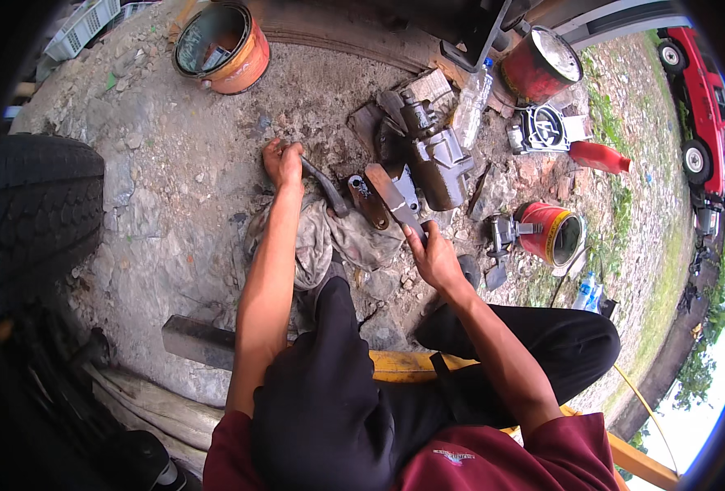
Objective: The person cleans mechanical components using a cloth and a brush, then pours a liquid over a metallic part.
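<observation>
My left hand grips the end of a dark curved metal bar, whose far end rests at a dirty grey rag. My right hand holds the dark handle of a flat metal scraper or putty knife, its brownish end pointing up and left. Beside and partly under the blade lie an oily metal arm with holes and a grey metal bracket. Just beyond them is a greasy cast metal housing, near pieces of wood.
A tire stands at the left. Open cans sit on the dirt, with a red can, a plastic bottle, a red bottle and metal castings around. A rectangular bar lies by my left forearm.
</observation>
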The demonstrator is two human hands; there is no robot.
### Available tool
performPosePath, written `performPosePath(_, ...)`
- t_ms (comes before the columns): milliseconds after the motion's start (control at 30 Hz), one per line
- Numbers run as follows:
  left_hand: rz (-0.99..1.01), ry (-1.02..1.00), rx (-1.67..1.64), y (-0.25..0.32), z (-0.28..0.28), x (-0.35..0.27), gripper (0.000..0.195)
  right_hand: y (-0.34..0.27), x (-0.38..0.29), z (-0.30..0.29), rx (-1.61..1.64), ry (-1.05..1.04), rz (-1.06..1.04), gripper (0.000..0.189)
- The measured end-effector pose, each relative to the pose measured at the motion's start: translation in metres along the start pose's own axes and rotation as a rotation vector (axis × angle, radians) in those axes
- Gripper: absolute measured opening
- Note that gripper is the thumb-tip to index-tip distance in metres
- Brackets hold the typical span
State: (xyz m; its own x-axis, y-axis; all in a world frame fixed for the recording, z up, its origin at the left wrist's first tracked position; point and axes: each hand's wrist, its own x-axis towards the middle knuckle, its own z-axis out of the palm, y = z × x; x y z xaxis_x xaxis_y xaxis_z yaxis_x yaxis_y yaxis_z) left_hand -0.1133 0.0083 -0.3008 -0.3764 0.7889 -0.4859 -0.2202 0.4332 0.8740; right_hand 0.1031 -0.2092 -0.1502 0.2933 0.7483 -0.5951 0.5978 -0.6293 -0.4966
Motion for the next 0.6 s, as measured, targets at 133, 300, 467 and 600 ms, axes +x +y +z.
performPosePath(133, -0.082, -0.034, -0.002, 0.001, 0.001, 0.011, 0.038, -0.015, -0.004, -0.004, -0.033, 0.012, -0.157, 0.053)
performPosePath(300, 0.025, -0.098, 0.017, 0.02, 0.001, -0.011, 0.039, -0.009, -0.023, -0.022, -0.115, -0.035, -0.093, 0.048)
performPosePath(467, 0.07, -0.131, -0.135, 0.027, -0.017, -0.057, 0.037, 0.016, -0.048, -0.038, -0.019, 0.048, -0.068, 0.039)
performPosePath(600, 0.179, -0.15, -0.097, 0.024, -0.022, -0.064, 0.036, 0.021, -0.042, -0.037, -0.041, 0.083, -0.138, 0.043)
